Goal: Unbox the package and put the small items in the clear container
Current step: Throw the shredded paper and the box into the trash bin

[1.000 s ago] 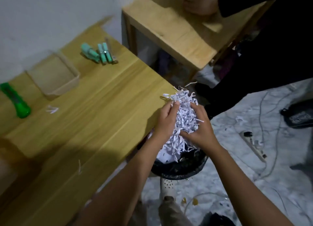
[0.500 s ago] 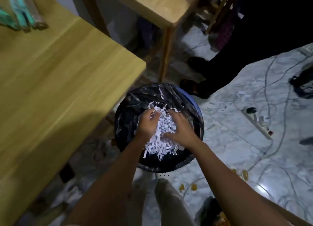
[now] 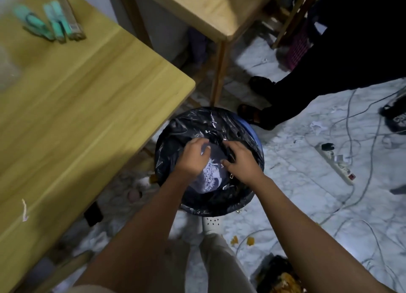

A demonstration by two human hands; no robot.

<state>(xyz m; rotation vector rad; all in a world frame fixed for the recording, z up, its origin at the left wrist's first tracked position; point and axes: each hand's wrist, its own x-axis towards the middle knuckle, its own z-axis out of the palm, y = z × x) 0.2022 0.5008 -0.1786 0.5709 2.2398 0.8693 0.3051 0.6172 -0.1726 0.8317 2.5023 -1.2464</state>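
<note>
Two hands over the bin

The left hand and right hand hang open, fingers spread, above the black-lined bin. Shredded paper lies inside. Green items sit at 10 o'clock.

Legible text: none. A dark object on the floor at the right edge carries pale lettering, cropped and too blurred to read. No labels, brands or numbers can be made out elsewhere.
</note>
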